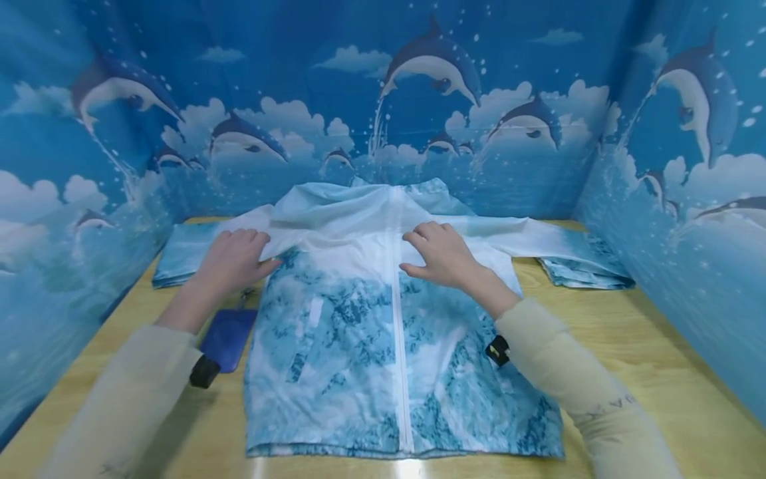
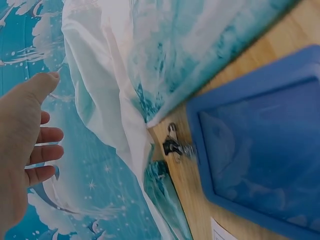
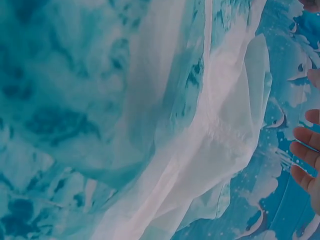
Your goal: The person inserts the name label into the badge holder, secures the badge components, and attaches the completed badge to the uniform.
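Note:
A zip-up jacket [image 1: 335,313] in white and teal marbled print lies spread front up, its white zipper [image 1: 397,332] running down the middle. Both sleeves stretch out sideways, and the collar end is at the back. My left hand [image 1: 236,259] is over the inner part of the left-side sleeve, fingers loosely bent and holding nothing. Over the upper front, just right of the zipper, is my right hand [image 1: 443,256], also without anything in it. The left wrist view shows the left hand's fingers [image 2: 50,152] apart from the cloth; the right wrist view shows the right fingers [image 3: 305,150] spread.
A blue badge holder [image 1: 227,339] with a metal clip [image 2: 173,145] lies on the wooden table [image 1: 622,346], left of the jacket. Dolphin-printed blue curtains [image 1: 335,80] enclose the table at the back and both sides. Small black cameras sit at both wrists.

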`<action>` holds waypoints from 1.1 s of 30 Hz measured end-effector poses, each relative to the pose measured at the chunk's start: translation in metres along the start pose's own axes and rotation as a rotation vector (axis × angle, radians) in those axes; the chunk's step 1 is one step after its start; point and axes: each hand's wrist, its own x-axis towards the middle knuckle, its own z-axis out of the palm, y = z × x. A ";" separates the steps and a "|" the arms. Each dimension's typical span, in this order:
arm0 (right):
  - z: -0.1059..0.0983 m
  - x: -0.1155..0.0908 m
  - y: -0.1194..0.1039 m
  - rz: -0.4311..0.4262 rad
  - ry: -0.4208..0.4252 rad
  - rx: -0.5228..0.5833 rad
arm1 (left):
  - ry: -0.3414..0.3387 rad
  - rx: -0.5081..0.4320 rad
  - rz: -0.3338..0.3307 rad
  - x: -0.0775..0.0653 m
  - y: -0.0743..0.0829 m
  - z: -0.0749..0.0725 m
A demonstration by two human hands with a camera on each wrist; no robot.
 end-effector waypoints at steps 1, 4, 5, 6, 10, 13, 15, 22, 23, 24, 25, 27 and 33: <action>0.000 0.000 -0.002 -0.011 0.006 0.005 | -0.002 -0.008 -0.009 -0.002 -0.001 0.000; 0.002 0.001 -0.007 -0.050 0.031 0.014 | -0.028 -0.036 -0.061 -0.007 -0.004 0.000; 0.002 0.001 -0.009 -0.063 0.043 0.015 | -0.040 -0.045 -0.080 -0.009 -0.005 0.000; 0.003 0.001 -0.010 -0.074 0.054 0.017 | -0.053 -0.052 -0.095 -0.011 -0.007 0.000; 0.005 0.002 -0.015 -0.107 0.081 0.017 | -0.114 -0.122 -0.151 -0.020 -0.014 0.000; 0.005 0.004 -0.018 -0.117 0.089 0.019 | -0.161 -0.221 -0.202 -0.026 -0.019 0.000; 0.005 0.005 -0.019 -0.119 0.091 0.030 | -0.184 -0.281 -0.234 -0.031 -0.022 0.000; 0.007 0.008 -0.024 -0.130 0.087 0.066 | -0.262 -0.453 -0.323 -0.046 -0.029 0.007; 0.007 0.008 -0.025 -0.130 0.085 0.071 | -0.270 -0.468 -0.331 -0.048 -0.030 0.008; 0.007 0.008 -0.026 -0.129 0.084 0.078 | -0.275 -0.481 -0.337 -0.050 -0.030 0.009; 0.007 0.009 -0.026 -0.130 0.083 0.083 | -0.279 -0.493 -0.341 -0.051 -0.031 0.010; 0.007 0.009 -0.028 -0.131 0.083 0.090 | -0.297 -0.511 -0.355 -0.053 -0.032 0.012; 0.009 0.013 -0.031 -0.151 0.092 0.085 | -0.342 -0.544 -0.379 -0.060 -0.037 0.020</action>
